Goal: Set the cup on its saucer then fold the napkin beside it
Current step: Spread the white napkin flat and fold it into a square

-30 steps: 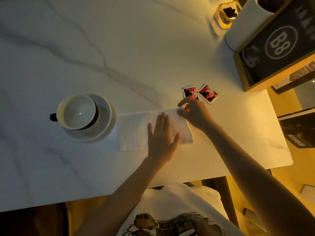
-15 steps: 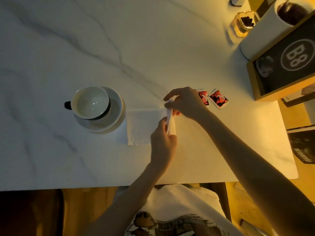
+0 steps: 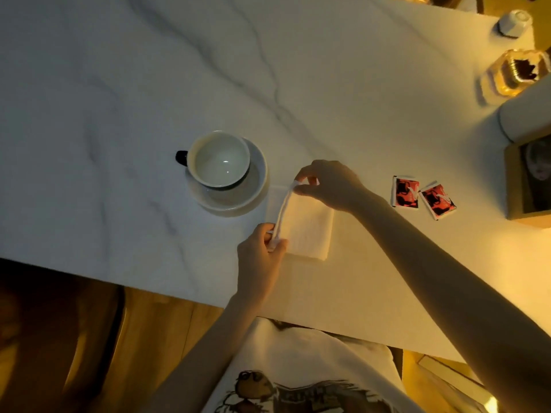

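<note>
An empty white cup (image 3: 221,158) with a dark handle stands upright on its white saucer (image 3: 256,186) on the marble table (image 3: 119,84). Just right of the saucer lies a white napkin (image 3: 310,225), folded over on itself. My left hand (image 3: 262,257) pinches the near corner of the napkin's raised left edge. The far corner of that same edge is pinched by my right hand (image 3: 328,186). The lifted edge hangs a little above the layer beneath.
Two red-and-black sachets (image 3: 423,196) lie right of the napkin. At the far right stand a wooden-framed sign (image 3: 518,186), a white cylinder (image 3: 524,114), a glass jar (image 3: 512,73) and a small white pot (image 3: 514,22). The table's near edge runs just below my left hand.
The napkin lay flat under my left palm a second ago. Both hands then lifted its right edge and carried it leftward over the rest, toward the saucer.
</note>
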`<state>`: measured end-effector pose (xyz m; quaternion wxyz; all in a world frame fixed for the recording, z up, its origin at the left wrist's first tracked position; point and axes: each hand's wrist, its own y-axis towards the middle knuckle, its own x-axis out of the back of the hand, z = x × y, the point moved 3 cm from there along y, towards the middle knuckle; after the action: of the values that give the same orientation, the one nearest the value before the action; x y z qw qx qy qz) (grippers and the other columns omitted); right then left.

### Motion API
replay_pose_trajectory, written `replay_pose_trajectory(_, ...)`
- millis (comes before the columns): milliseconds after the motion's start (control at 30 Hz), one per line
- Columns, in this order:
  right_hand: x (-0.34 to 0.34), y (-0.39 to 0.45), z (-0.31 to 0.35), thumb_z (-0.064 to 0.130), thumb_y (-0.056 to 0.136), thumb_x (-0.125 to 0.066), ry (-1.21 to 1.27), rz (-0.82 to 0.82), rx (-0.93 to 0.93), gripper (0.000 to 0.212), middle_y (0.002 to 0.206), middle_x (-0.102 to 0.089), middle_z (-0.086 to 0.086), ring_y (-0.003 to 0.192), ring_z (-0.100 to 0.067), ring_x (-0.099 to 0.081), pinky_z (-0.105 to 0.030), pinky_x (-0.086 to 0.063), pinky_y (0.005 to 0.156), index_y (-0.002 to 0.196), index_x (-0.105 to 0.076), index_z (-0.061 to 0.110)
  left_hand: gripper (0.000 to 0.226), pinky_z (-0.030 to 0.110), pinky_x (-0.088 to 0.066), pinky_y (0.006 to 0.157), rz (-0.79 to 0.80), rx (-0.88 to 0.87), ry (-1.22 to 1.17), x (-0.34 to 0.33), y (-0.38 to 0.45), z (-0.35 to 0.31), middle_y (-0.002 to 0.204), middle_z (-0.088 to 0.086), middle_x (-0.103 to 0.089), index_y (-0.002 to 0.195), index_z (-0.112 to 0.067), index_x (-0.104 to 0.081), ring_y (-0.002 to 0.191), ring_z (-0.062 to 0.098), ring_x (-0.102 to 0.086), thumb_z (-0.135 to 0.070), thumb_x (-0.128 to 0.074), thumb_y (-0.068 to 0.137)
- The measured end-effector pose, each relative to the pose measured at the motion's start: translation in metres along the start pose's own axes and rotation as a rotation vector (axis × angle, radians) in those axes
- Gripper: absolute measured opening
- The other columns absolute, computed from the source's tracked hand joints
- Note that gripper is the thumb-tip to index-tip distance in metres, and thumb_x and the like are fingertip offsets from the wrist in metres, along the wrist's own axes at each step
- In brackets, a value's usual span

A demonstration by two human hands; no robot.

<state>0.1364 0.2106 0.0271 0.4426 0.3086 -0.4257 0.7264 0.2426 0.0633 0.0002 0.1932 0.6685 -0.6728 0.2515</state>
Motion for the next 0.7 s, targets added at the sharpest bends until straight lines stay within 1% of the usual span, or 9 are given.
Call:
replay_pose_trajectory(100, -0.016, 0.011, 0.004, 0.035, 0.087, -0.054, -0.093, -0.066, 0.052, 0.029, 0.108, -0.059, -0.005, 0.096, -0.017, -0.046, -0.028, -0.036, 0.078, 0.109, -0.062, 0.019, 0.011, 0.000, -0.040, 0.057, 0.008, 0.023, 0.029, -0.001, 0.002, 0.011, 0.069, 0.007, -0.065, 0.086, -0.001, -0.063, 0.056, 0.000, -0.050, -0.012, -0.065, 0.082)
replay_pose_trajectory(167, -0.027, 0.016, 0.007, 0.035, 0.088, -0.053, -0.121, -0.079, 0.055, 0.029, 0.115, -0.057, -0.005, 0.105, -0.020, -0.045, -0.031, -0.035, 0.086, 0.110, -0.062, 0.019, 0.013, 0.006, -0.040, 0.053, 0.040, 0.048, 0.064, -0.005, 0.004, 0.017, 0.065, 0.006, -0.065, 0.082, -0.003, -0.063, 0.054, 0.006, -0.053, -0.016, -0.063, 0.084)
replay_pose_trajectory(233, -0.037, 0.020, 0.009, 0.034, 0.089, -0.052, -0.123, -0.092, 0.046, 0.028, 0.120, -0.056, -0.004, 0.112, -0.021, -0.043, -0.035, -0.033, 0.094, 0.111, -0.061, 0.019, 0.017, 0.018, -0.047, 0.055, 0.056, 0.078, 0.098, -0.007, 0.007, 0.020, 0.065, 0.006, -0.065, 0.079, -0.005, -0.062, 0.054, 0.012, -0.056, -0.020, -0.061, 0.086)
replay_pose_trajectory(300, -0.045, 0.023, 0.011, 0.034, 0.090, -0.050, -0.115, -0.121, 0.042, 0.028, 0.123, -0.055, -0.004, 0.116, -0.022, -0.041, -0.036, -0.031, 0.099, 0.110, -0.062, 0.019, 0.018, 0.026, -0.051, 0.059, 0.052, 0.080, 0.198, -0.007, 0.008, 0.021, 0.072, 0.007, -0.066, 0.083, -0.007, -0.063, 0.061, 0.013, -0.059, -0.024, -0.059, 0.087)
replay_pose_trajectory(367, -0.051, 0.024, 0.012, 0.034, 0.090, -0.050, -0.098, -0.153, 0.034, 0.028, 0.124, -0.055, -0.004, 0.118, -0.022, -0.040, -0.036, -0.029, 0.101, 0.110, -0.062, 0.019, 0.019, 0.024, -0.047, 0.058, 0.020, 0.062, 0.301, -0.005, 0.008, 0.022, 0.081, 0.008, -0.065, 0.088, -0.007, -0.063, 0.066, 0.015, -0.059, -0.025, -0.059, 0.086)
replay_pose_trajectory(433, -0.056, 0.023, 0.013, 0.034, 0.090, -0.049, -0.079, -0.187, 0.024, 0.028, 0.124, -0.056, -0.004, 0.119, -0.023, -0.040, -0.036, -0.028, 0.102, 0.110, -0.062, 0.018, 0.019, 0.022, -0.042, 0.056, -0.001, 0.054, 0.337, -0.003, 0.010, 0.022, 0.085, 0.010, -0.063, 0.089, -0.006, -0.062, 0.066, 0.016, -0.058, -0.025, -0.059, 0.086)
replay_pose_trajectory(533, -0.062, 0.021, 0.013, 0.034, 0.091, -0.048, -0.050, -0.252, 0.006, 0.030, 0.122, -0.058, -0.005, 0.118, -0.024, -0.042, -0.036, -0.029, 0.103, 0.109, -0.061, 0.015, 0.019, 0.024, -0.045, 0.056, 0.008, 0.070, 0.360, -0.002, 0.011, 0.026, 0.084, 0.011, -0.062, 0.088, -0.006, -0.061, 0.065, 0.018, -0.057, -0.025, -0.057, 0.086)
replay_pose_trajectory(633, -0.066, 0.019, 0.015, 0.034, 0.092, -0.046, -0.042, -0.275, -0.010, 0.031, 0.124, -0.056, -0.006, 0.121, -0.026, -0.040, -0.036, -0.025, 0.106, 0.111, -0.059, 0.014, 0.017, 0.026, -0.046, 0.054, -0.008, 0.067, 0.379, -0.003, 0.012, 0.028, 0.082, 0.012, -0.060, 0.089, -0.006, -0.058, 0.066, 0.021, -0.057, -0.022, -0.062, 0.082)
replay_pose_trajectory(700, -0.066, 0.016, 0.016, 0.033, 0.092, -0.046, -0.018, -0.306, -0.029, 0.031, 0.126, -0.056, -0.005, 0.124, -0.025, -0.040, -0.035, -0.022, 0.108, 0.115, -0.056, 0.014, 0.021, 0.028, -0.050, 0.053, -0.051, -0.006, 0.398, -0.005, 0.014, 0.026, 0.082, 0.015, -0.061, 0.091, -0.005, -0.056, 0.069, 0.024, -0.059, -0.017, -0.068, 0.078)
